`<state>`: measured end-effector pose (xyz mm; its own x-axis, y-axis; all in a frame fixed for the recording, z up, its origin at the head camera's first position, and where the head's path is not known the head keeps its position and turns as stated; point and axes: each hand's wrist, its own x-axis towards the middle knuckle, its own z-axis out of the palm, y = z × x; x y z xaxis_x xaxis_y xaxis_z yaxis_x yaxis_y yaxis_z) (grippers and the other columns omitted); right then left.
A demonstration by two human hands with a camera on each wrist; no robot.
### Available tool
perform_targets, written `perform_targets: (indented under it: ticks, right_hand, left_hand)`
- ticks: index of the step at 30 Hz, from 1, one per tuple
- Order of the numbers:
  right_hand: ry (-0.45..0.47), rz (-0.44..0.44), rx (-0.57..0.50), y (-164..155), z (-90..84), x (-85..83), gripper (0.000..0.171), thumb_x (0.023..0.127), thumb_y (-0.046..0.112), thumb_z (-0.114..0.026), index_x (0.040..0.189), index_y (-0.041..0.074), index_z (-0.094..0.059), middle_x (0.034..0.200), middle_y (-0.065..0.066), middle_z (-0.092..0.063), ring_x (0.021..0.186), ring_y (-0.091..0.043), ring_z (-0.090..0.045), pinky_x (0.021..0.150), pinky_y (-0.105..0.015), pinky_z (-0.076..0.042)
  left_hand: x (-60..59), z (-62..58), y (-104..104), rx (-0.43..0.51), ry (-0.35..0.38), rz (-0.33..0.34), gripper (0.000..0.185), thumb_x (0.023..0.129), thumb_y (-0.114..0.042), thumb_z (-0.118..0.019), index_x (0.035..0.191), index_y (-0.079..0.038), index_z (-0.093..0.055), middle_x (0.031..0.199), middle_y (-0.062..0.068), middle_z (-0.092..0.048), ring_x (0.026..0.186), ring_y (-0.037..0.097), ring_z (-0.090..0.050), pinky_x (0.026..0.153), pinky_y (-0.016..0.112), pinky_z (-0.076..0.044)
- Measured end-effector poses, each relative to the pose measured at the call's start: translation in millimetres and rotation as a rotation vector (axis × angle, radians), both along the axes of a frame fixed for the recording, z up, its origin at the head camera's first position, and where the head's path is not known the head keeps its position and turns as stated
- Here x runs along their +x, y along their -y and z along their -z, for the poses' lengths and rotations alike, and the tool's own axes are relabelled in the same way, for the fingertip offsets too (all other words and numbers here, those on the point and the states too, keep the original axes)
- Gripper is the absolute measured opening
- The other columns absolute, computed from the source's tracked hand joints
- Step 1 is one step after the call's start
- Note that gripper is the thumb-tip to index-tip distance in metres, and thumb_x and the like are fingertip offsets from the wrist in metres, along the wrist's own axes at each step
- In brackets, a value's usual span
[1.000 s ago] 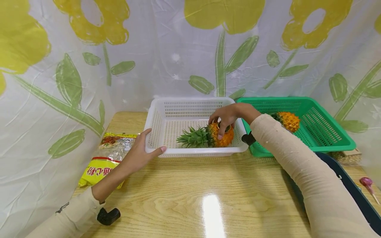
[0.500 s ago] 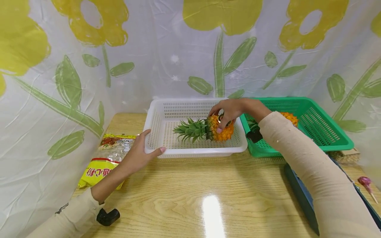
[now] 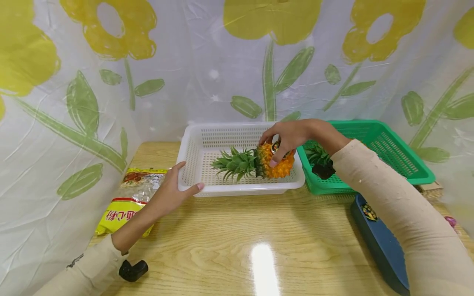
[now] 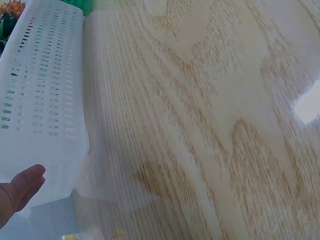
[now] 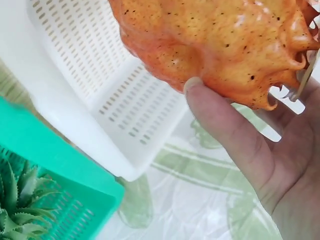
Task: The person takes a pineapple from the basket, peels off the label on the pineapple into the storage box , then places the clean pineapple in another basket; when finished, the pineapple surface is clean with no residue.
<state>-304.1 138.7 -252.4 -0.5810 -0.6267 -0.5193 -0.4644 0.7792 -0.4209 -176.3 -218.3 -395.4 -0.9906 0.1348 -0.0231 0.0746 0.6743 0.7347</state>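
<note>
My right hand (image 3: 286, 137) grips a small orange pineapple (image 3: 281, 164) by its body, over the right part of the white basket (image 3: 240, 189). Its green crown points left. In the right wrist view, the thumb lies against the knobbly pineapple (image 5: 215, 45), and a thin shiny piece, unclear in kind, shows by the palm. My left hand (image 3: 177, 185) holds the basket's front left corner, thumb on the front rim; its other fingers are partly hidden. Right of the white basket stands a green basket (image 3: 422, 181) with another pineapple (image 3: 316, 154) in it, mostly behind my right arm.
At the left lies a yellow and clear food bag (image 3: 124, 205), partly behind my left forearm. A dark blue tray (image 3: 389, 250) with a small patterned item (image 3: 369, 211) is at the right, partly under my sleeve. Beyond it shows a purple lollipop (image 3: 451, 221). A flowered curtain stands behind.
My right hand and the pineapple have risen slightly from the basket floor, and the right forearm has swung right, uncovering more of the blue tray. My left hand stays at the corner.
</note>
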Motion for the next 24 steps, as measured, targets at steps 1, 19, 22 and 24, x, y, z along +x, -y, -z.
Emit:
perform_targets:
  ticks: [1, 19, 22, 24]
  right_hand:
    - [-0.001, -0.007, -0.005, -1, -1.4, 2.3, 0.084, 0.078, 0.054, -0.082, 0.148, 0.024, -0.048, 0.15, -0.012, -0.044, 0.116, -0.03, -0.059, 0.076, -0.039, -0.059]
    - [-0.102, -0.091, -0.066, -22, -14.5, 39.9, 0.077, 0.079, 0.053, -0.081, 0.144, 0.024, -0.053, 0.149, -0.004, -0.048, 0.129, -0.036, -0.051, 0.097, -0.047, -0.05]
    - [-0.103, -0.1, -0.063, -25, -16.1, 48.9, 0.076, 0.079, 0.054, -0.081, 0.143, 0.026, -0.053, 0.147, -0.001, -0.05, 0.127, -0.032, -0.051, 0.096, -0.046, -0.05]
    - [-0.092, -0.094, -0.066, -26, -16.8, 55.2, 0.075, 0.078, 0.053, -0.082, 0.143, 0.028, -0.053, 0.147, 0.001, -0.05, 0.126, -0.029, -0.051, 0.096, -0.045, -0.049]
  left_hand:
    - [0.0, -0.1, 0, 0.0, 0.001, 0.0, 0.104, 0.09, -0.058, -0.067, 0.16, -0.005, -0.01, 0.154, 0.029, -0.026, 0.127, 0.044, -0.047, 0.102, 0.062, -0.044]
    - [-0.3, -0.8, 0, 0.018, 0.0, 0.015, 0.105, 0.091, -0.056, -0.068, 0.16, -0.004, -0.009, 0.152, 0.028, -0.029, 0.127, 0.044, -0.049, 0.102, 0.061, -0.044]
    - [-0.5, -1.1, 0, 0.022, -0.002, 0.016, 0.105, 0.09, -0.056, -0.068, 0.16, -0.004, -0.009, 0.151, 0.028, -0.03, 0.126, 0.044, -0.05, 0.102, 0.06, -0.045]
    - [-0.4, -1.3, 0, 0.024, -0.006, 0.016, 0.105, 0.09, -0.055, -0.069, 0.159, -0.003, -0.01, 0.151, 0.028, -0.03, 0.126, 0.044, -0.05, 0.101, 0.06, -0.046]
